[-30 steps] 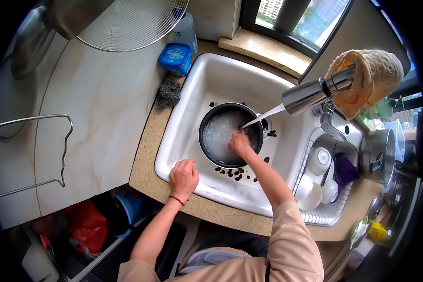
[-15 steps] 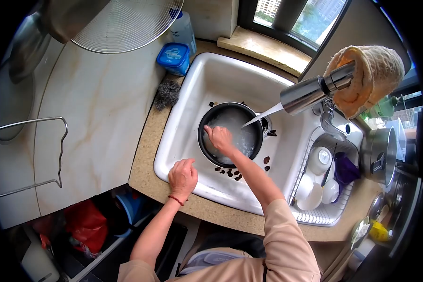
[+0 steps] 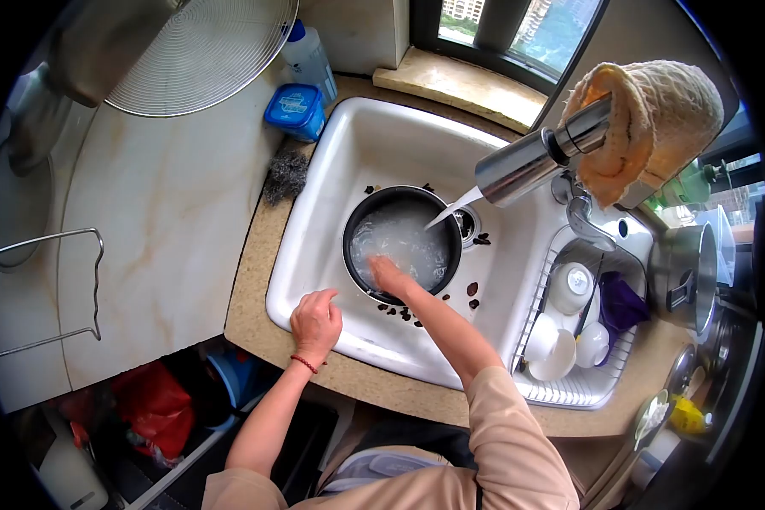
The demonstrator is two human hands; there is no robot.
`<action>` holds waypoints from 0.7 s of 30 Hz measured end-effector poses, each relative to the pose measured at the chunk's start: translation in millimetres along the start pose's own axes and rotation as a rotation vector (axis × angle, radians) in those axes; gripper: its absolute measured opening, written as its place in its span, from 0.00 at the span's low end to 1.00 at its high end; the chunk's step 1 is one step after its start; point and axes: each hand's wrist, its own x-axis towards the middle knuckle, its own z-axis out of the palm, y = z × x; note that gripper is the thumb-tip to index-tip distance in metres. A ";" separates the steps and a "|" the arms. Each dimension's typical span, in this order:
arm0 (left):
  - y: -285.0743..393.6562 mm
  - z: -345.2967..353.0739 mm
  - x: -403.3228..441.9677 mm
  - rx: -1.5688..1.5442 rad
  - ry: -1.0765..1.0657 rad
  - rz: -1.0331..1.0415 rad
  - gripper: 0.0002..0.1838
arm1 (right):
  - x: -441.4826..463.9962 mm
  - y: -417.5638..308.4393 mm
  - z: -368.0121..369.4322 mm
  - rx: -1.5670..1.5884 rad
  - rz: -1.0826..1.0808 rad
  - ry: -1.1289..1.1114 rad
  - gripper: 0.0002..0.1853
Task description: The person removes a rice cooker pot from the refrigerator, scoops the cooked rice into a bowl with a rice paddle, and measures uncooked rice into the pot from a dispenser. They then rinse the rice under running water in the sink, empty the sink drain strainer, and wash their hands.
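Note:
A dark round pot (image 3: 349, 262) sits in the white sink (image 3: 382, 140), holding cloudy, bubbly water (image 3: 416, 242). From the metal faucet (image 3: 518, 170), a stream runs into the pot's upper right side. My right hand (image 3: 388, 274) dips into the water near the pot's lower rim, its fingers hidden below the surface. On the sink's front left rim rests my left hand (image 3: 317, 323), holding nothing, fingers loosely extended; a red beaded bracelet circles that wrist. Small dark scraps (image 3: 473, 290) lie around the pot and by the drain (image 3: 467, 225).
A wire rack (image 3: 527, 357) with white bowls (image 3: 572, 287) stands to the right. A tan cloth (image 3: 646, 127) hangs over the faucet. Left of the sink are a steel scrubber (image 3: 286, 178), a blue tub (image 3: 296, 110) and a bottle (image 3: 309, 64). A large steel pot (image 3: 684, 272) stands far right.
My right hand has moved down from the pot's upper left into the water near its lower rim, and its fingers have gone under. My left hand stays on the sink rim. The view has shifted slightly.

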 end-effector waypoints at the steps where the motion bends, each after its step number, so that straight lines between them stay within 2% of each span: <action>1: -0.2 0.8 -0.2 0.000 0.005 0.002 0.10 | -2.8 -1.7 0.9 0.210 0.097 0.202 0.09; 2: -0.5 1.0 -0.7 -0.001 0.007 0.007 0.10 | 1.3 9.1 -5.2 -0.041 -0.077 -0.114 0.16; 3: -0.7 0.5 -1.2 0.006 -0.010 0.004 0.10 | 2.2 0.9 -20.6 -0.043 -0.077 -0.111 0.16; 5: 0.1 0.5 0.1 0.016 -0.018 0.000 0.10 | 8.5 -18.9 -50.6 0.141 0.433 -0.072 0.26; 6: 0.0 0.3 0.0 0.010 -0.015 0.005 0.10 | 15.8 -18.9 -70.8 0.086 0.492 -0.082 0.33; 10: -1.0 -0.4 -1.0 -0.010 -0.023 0.008 0.10 | 23.4 -1.7 -109.2 0.004 0.602 -0.080 0.30; 12: -0.9 -0.6 -0.6 -0.005 -0.026 0.008 0.09 | 20.3 12.9 -103.4 -0.124 0.444 0.071 0.27; 13: -0.9 -0.9 -0.3 0.000 -0.028 0.009 0.09 | 15.8 16.9 -96.8 -0.125 0.440 0.069 0.27; 15: -1.3 -0.7 -0.8 0.001 -0.029 0.007 0.09 | 2.9 19.3 -75.7 -0.114 0.401 0.032 0.22; 16: -1.6 -0.7 -0.6 0.001 -0.032 0.010 0.09 | 5.4 27.2 -56.0 -0.112 0.455 -0.201 0.19; 17: -1.5 -1.2 -0.3 0.000 -0.032 0.009 0.09 | 5.9 36.5 -26.7 -0.113 0.455 -0.201 0.19; 18: -1.0 -1.9 0.0 0.005 -0.039 0.009 0.09 | 4.7 44.6 5.3 -0.176 0.284 -0.258 0.18; 20: 0.9 -3.1 -1.1 0.002 -0.047 0.010 0.09 | -0.9 32.3 12.0 -0.242 0.118 -0.316 0.16; 21: 1.6 -4.3 -2.3 -0.005 -0.044 0.023 0.09 | -4.3 12.7 -9.0 -0.014 0.211 -0.293 0.14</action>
